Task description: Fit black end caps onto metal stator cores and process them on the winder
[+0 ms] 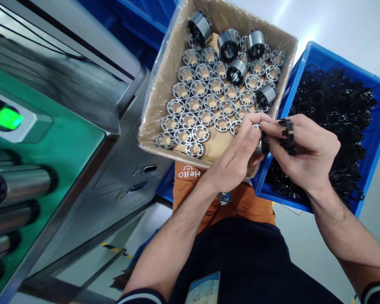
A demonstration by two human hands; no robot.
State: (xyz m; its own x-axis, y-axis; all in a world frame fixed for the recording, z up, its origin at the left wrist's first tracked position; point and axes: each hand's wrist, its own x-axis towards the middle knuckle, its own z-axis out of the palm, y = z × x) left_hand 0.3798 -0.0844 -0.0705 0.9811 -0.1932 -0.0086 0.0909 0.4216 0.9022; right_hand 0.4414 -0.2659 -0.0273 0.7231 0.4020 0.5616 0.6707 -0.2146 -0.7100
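Over the near right corner of the cardboard box, my left hand is closed round a slotted metal core, mostly hidden by the fingers. A dark end shows on the core's right side. My right hand pinches a black plastic slotted ring, its fingertips close to my left hand's. Inside the box, bare metal cores stand in rows with their open ends up. Several cores with black ends, such as one tipped core, lie on top of them toward the back.
A blue bin full of black plastic rings stands to the right of the box. At left is a green-topped bench with metal cylinders and a lit green display. Blue crates sit behind.
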